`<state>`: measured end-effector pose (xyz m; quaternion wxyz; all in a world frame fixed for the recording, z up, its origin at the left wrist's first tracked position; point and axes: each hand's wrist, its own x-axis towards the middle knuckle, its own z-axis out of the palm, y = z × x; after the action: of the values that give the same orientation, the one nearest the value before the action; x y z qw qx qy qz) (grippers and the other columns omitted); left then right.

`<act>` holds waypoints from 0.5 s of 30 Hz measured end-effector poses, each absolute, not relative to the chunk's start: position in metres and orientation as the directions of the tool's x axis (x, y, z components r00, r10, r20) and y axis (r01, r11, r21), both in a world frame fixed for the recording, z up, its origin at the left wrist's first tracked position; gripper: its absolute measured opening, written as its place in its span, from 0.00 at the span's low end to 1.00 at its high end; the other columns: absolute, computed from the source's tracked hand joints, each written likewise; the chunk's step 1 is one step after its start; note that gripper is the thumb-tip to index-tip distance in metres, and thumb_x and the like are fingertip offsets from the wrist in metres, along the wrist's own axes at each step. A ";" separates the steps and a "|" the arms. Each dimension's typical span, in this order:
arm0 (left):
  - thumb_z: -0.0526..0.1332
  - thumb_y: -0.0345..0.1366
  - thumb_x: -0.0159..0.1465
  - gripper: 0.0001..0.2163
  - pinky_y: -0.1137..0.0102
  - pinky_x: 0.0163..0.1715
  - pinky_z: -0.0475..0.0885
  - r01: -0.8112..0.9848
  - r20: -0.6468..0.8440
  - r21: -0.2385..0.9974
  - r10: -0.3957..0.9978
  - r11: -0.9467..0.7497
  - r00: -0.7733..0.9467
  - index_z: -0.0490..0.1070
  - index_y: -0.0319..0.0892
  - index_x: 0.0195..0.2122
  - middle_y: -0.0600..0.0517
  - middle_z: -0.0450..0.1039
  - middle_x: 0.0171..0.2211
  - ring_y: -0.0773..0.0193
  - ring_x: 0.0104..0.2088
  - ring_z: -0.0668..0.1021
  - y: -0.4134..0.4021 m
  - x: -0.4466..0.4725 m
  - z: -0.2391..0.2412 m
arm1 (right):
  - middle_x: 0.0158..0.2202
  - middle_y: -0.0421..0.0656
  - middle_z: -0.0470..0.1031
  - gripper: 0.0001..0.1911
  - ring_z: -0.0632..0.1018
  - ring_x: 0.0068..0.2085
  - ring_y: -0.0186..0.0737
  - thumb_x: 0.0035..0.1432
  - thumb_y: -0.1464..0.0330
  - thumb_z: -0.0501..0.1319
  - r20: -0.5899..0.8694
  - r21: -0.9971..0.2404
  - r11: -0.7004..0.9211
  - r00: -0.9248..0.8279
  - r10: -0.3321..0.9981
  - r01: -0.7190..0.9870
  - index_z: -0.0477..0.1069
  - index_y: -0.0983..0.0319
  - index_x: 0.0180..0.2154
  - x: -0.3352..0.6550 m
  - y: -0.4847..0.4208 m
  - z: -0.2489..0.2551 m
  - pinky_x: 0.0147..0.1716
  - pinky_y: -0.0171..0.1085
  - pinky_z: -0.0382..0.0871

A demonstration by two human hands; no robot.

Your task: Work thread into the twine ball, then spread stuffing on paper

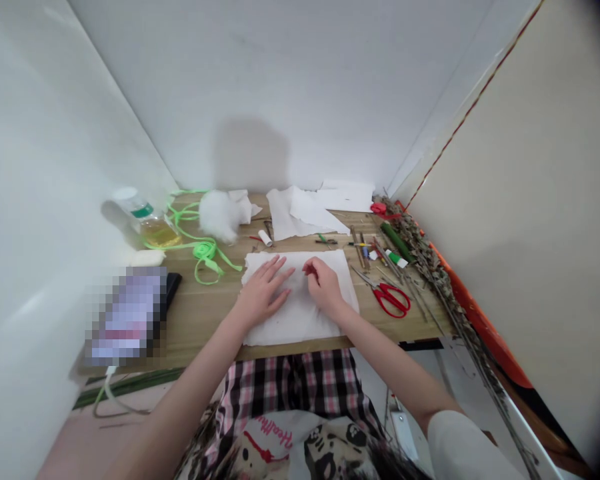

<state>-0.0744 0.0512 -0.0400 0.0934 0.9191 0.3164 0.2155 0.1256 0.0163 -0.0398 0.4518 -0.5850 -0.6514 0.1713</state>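
Observation:
A white sheet (300, 313) with ragged edges, cloth or soft paper, lies flat on the wooden table in front of me. My left hand (266, 291) rests on its left half, palm down with the fingers spread. Over the right half, my right hand (324, 285) is curled, thumb and fingertips drawn together. Whatever may be between those fingertips is too small to make out. Just right of the sheet lie red-handled scissors (394, 300), blades pointing toward the sheet. A small white roll (265, 238) sits beyond the sheet's far edge.
Along the back are white fluff (219, 215) and white scraps (307, 208). On the left stand a bottle of yellow liquid (157, 230), green cord (205, 250) and a propped phone (127, 317). Paint tubes (396, 259), sticks and dried stems (427, 267) line the right side.

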 end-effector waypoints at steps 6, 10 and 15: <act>0.52 0.34 0.70 0.18 0.53 0.62 0.68 0.455 0.384 0.270 0.529 -0.848 0.757 0.72 0.48 0.58 0.44 0.70 0.61 0.54 0.63 0.70 0.051 -0.072 -0.043 | 0.32 0.43 0.74 0.12 0.75 0.36 0.42 0.51 0.79 0.50 0.363 -0.706 0.288 -0.019 0.932 0.647 0.67 0.58 0.30 0.124 0.016 -0.040 0.41 0.39 0.68; 0.52 0.32 0.69 0.17 0.54 0.60 0.69 0.454 0.349 0.289 0.534 -0.843 0.770 0.74 0.47 0.55 0.44 0.70 0.61 0.53 0.63 0.70 0.051 -0.071 -0.046 | 0.32 0.42 0.72 0.13 0.74 0.36 0.42 0.49 0.80 0.50 0.390 -0.718 0.282 0.031 0.920 0.636 0.67 0.58 0.32 0.126 0.017 -0.040 0.39 0.38 0.67; 0.52 0.35 0.69 0.15 0.54 0.60 0.69 0.484 0.326 0.348 0.588 -0.803 0.740 0.76 0.42 0.51 0.44 0.73 0.58 0.53 0.62 0.71 0.051 -0.070 -0.045 | 0.29 0.43 0.72 0.14 0.72 0.37 0.44 0.50 0.82 0.51 0.407 -0.649 0.330 -0.053 0.912 0.685 0.65 0.58 0.24 0.127 0.017 -0.039 0.42 0.41 0.66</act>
<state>-0.0698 0.0510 -0.0455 0.1209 0.9249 0.2899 0.2142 0.1268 0.0172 -0.0392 0.3981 -0.5611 -0.7116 0.1422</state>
